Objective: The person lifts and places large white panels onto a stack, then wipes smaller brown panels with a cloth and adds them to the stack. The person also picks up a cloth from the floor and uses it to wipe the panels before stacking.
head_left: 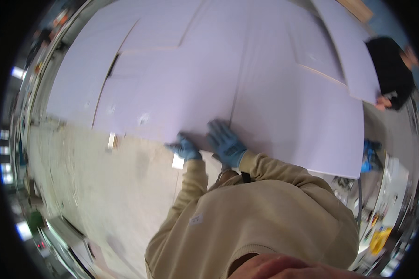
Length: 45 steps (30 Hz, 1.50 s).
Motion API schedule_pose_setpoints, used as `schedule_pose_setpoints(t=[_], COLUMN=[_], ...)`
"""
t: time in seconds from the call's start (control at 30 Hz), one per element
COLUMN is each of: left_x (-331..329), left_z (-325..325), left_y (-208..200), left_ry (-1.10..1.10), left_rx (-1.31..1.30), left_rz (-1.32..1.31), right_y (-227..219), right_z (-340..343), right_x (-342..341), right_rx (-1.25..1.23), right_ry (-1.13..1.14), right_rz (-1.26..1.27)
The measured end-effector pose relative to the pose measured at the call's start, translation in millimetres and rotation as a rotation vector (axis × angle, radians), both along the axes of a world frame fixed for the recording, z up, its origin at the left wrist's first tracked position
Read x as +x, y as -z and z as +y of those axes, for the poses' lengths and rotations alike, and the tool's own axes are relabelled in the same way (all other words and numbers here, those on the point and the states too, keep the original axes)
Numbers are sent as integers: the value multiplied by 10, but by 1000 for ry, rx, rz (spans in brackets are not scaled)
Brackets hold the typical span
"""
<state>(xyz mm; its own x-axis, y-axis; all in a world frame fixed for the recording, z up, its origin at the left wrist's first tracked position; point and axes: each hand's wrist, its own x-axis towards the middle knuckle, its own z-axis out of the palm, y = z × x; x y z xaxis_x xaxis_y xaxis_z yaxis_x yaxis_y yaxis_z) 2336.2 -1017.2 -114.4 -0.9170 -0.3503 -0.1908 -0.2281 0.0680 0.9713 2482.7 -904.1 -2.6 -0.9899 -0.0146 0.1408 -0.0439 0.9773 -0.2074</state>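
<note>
left hand: gloved, curled at the white panel edge | right hand: gloved, my fingers spread flat on it

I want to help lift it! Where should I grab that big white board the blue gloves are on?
Grab the board by its near edge, where it ends over the bare floor. It lies flat, with other boards butting its far sides, so only that edge is free. The left hand and right hand already rest there; take your grip beside them, fingers under.
</note>
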Motion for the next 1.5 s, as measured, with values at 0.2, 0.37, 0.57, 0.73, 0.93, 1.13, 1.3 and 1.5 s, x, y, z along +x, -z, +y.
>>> schedule_pose_setpoints(t=[0.2,0.37,0.57,0.73,0.93,1.13,1.3,1.5], left_x=[-1,37,295,780,970,202,-584,-711], left_z=[-68,-47,0,690,1731,1941,1867,2139], left_y=[-66,-203,-670,-951,-1108,-1189,-952,-871], left_ry=[99,69,148,365,605,576,721,763], left_rx=[239,327,-267,-517,-829,-1157,-1126,-1162], left_rz=[134,49,326,664,565,269,359,358], right_y=[-125,-294,-523,-454,-213,-38,96,74], right_z=[76,385,1505,2661,3483,3595,3497,3254], right_x=[78,398,1595,2714,3228,2515,1545,653], right_rx=[-154,-263,-85,-46,-361,-346,-74,-125], right_ry=[32,174,502,901,1105,972,1039,1269], right_rz=[63,267,511,600,414,217,137,11])
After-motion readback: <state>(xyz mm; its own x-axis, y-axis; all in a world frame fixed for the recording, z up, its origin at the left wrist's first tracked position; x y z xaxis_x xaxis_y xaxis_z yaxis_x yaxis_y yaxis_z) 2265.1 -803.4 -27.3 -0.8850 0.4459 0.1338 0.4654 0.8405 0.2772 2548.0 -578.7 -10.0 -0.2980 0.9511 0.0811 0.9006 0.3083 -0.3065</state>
